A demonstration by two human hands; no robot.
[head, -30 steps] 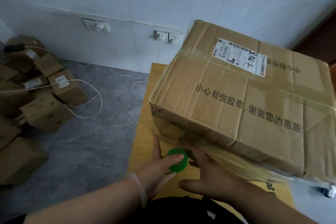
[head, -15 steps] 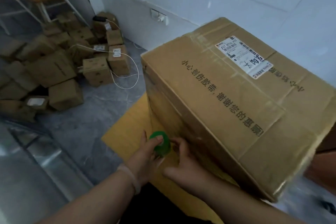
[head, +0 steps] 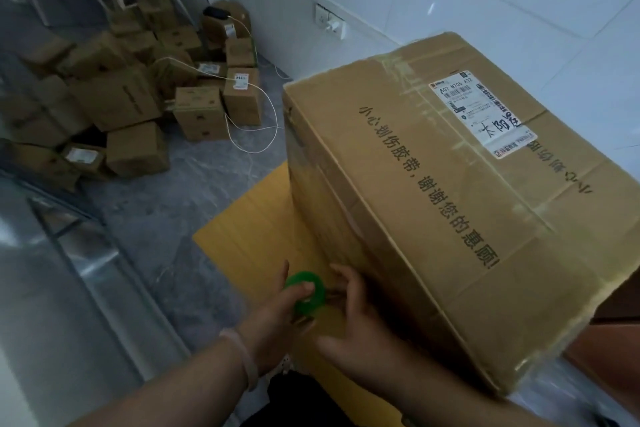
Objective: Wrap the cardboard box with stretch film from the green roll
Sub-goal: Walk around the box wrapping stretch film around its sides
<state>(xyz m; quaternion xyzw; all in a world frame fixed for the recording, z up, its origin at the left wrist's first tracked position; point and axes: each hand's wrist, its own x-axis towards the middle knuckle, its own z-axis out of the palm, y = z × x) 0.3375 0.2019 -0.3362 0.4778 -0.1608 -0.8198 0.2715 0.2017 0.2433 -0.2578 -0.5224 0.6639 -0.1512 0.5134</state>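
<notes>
A large cardboard box (head: 433, 211) with a white shipping label and black print stands on a yellow table (head: 249, 229). Glossy stretch film covers its near side. My left hand (head: 273, 319) grips the green roll (head: 306, 293) low against the box's near left corner, thumb in the core. My right hand (head: 360, 326) lies beside the roll against the box's lower side, its fingers curled toward the roll's far end. Whether they hold it is hidden.
A heap of small cardboard boxes (head: 138, 107) lies on the grey floor at the left, with a white cable (head: 263, 121) looping over it. A wall socket with a plug (head: 330, 22) sits on the white tiled wall behind. A metal frame stands at the far left.
The view has swung further left around the box, showing more of the box pile. Both hands and the green roll have stayed low at the box's near corner.
</notes>
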